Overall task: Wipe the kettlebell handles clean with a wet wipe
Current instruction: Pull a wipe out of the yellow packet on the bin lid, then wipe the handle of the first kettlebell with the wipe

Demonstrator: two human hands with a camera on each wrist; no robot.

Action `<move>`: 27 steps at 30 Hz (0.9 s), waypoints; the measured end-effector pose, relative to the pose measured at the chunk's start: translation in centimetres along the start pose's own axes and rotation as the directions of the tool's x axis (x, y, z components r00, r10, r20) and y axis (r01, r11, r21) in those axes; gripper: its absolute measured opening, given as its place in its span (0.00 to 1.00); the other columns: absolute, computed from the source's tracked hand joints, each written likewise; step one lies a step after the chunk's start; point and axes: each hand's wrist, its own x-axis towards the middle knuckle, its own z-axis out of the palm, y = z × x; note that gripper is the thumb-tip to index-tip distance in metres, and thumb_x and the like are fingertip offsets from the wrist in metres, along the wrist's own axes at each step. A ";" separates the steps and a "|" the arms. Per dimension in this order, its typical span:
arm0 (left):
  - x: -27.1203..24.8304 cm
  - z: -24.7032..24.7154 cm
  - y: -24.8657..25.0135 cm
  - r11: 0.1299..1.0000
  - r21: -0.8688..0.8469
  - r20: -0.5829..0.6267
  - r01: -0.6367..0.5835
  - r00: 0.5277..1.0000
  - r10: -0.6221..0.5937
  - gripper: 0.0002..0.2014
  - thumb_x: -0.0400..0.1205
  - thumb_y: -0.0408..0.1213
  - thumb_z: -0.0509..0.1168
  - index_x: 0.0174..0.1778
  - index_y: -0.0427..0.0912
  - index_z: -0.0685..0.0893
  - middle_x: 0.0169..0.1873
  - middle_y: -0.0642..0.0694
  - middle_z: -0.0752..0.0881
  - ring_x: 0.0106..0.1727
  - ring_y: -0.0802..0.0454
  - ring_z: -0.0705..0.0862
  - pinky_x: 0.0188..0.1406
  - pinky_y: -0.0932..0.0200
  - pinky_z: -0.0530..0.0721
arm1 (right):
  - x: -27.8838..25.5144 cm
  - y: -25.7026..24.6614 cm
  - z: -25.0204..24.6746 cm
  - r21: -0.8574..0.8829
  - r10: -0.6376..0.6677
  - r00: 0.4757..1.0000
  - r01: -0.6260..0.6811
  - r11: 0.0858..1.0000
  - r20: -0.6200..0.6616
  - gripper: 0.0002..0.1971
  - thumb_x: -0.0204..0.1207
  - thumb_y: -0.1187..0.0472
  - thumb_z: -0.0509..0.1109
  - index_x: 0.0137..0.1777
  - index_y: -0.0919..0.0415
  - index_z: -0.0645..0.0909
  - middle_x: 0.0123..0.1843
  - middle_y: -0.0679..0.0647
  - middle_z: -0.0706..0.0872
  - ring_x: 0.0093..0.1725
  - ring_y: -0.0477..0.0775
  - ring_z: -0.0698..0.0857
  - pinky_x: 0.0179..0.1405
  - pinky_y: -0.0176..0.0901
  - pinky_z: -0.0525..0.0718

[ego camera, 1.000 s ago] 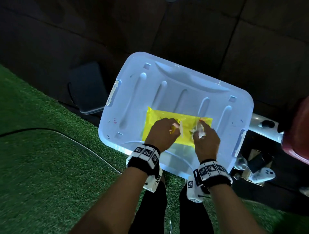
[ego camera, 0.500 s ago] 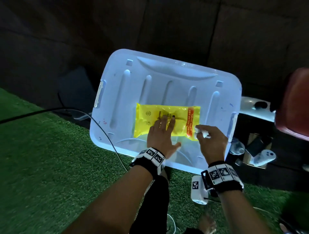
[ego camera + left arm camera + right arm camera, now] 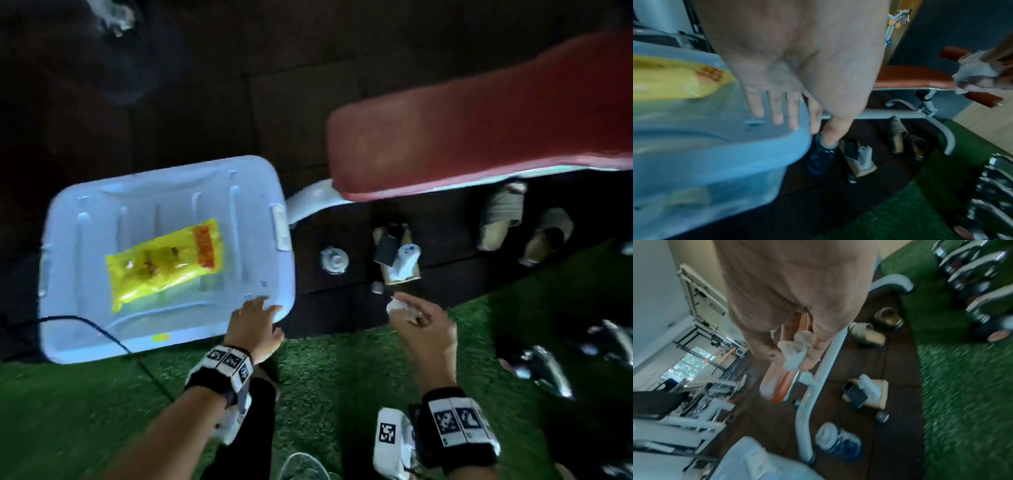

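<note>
My right hand (image 3: 416, 317) pinches a crumpled white wet wipe (image 3: 394, 306) (image 3: 795, 352) in the air over the dark floor mat, right of the bin. My left hand (image 3: 257, 313) lies flat with straight fingers (image 3: 777, 112) on the near right corner of the pale blue bin lid (image 3: 102, 212). A yellow wipe packet (image 3: 164, 260) (image 3: 663, 81) rests on the middle of the lid. Kettlebells with shiny metal handles (image 3: 548, 370) (image 3: 972, 272) stand on the green turf at the far right, apart from both hands.
A red padded bench (image 3: 479, 130) on a white frame (image 3: 818, 386) stretches across the upper right. On the dark mat lie a bottle (image 3: 334, 260), a phone and white controller on a box (image 3: 399, 260), and slippers (image 3: 503, 212). A black cable (image 3: 102, 332) crosses the turf.
The view has swung right, bringing bench and kettlebells in. My left hand left the packet for the lid's corner. My right hand carried the wipe off the bin to the right.
</note>
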 end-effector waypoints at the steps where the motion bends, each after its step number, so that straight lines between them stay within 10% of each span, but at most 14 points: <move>1: -0.5 1.1 2.6 0.999 -0.029 0.065 -0.040 0.997 0.042 0.26 0.85 0.49 0.65 0.81 0.56 0.76 0.81 0.50 0.76 0.80 0.48 0.75 0.77 0.51 0.75 | -0.3 1.2 -4.0 -0.010 0.012 1.000 -0.012 1.000 -0.018 0.13 0.69 0.61 0.82 0.48 0.40 0.92 0.52 0.47 0.93 0.50 0.48 0.91 0.48 0.45 0.87; 6: 0.1 8.1 14.6 0.988 -0.080 0.444 -0.135 0.882 0.156 0.20 0.87 0.43 0.67 0.76 0.52 0.81 0.71 0.50 0.86 0.67 0.56 0.85 0.67 0.65 0.79 | -1.2 9.0 -22.8 -0.077 0.061 0.991 -0.071 0.995 -0.119 0.15 0.69 0.64 0.84 0.49 0.42 0.92 0.56 0.44 0.92 0.53 0.43 0.90 0.48 0.30 0.85; 11: 6.6 15.5 24.0 0.974 0.135 0.490 -0.182 0.867 0.094 0.18 0.84 0.48 0.69 0.70 0.57 0.85 0.62 0.56 0.90 0.59 0.60 0.89 0.62 0.63 0.85 | -0.7 18.1 -35.1 -0.114 0.114 0.919 -0.168 0.979 -0.378 0.15 0.70 0.62 0.82 0.53 0.42 0.92 0.50 0.44 0.93 0.40 0.34 0.87 0.40 0.28 0.81; 17: 13.7 22.7 39.4 0.841 0.219 0.502 -0.495 0.796 0.338 0.15 0.85 0.45 0.68 0.68 0.59 0.85 0.60 0.57 0.91 0.57 0.59 0.90 0.55 0.67 0.81 | 4.7 31.0 -40.2 -0.085 0.118 0.831 -0.194 0.977 -0.543 0.19 0.70 0.58 0.81 0.60 0.42 0.89 0.51 0.39 0.92 0.46 0.37 0.91 0.51 0.45 0.92; 22: 22.5 29.5 49.7 0.711 0.102 0.440 -0.695 0.673 0.595 0.32 0.85 0.44 0.70 0.85 0.56 0.66 0.65 0.57 0.88 0.60 0.57 0.89 0.63 0.56 0.85 | 11.2 38.8 -41.7 -0.161 0.006 0.838 -0.112 0.981 -0.545 0.15 0.72 0.57 0.81 0.58 0.43 0.90 0.51 0.38 0.93 0.45 0.34 0.89 0.47 0.31 0.89; 27: 28.6 33.1 56.2 0.629 -0.035 0.333 -0.777 0.584 0.740 0.35 0.80 0.46 0.77 0.78 0.51 0.65 0.70 0.52 0.81 0.66 0.52 0.85 0.63 0.56 0.85 | 15.4 41.1 -43.0 -0.241 -0.111 0.858 -0.016 0.970 -0.501 0.15 0.71 0.53 0.82 0.57 0.39 0.90 0.45 0.39 0.93 0.43 0.39 0.90 0.43 0.30 0.87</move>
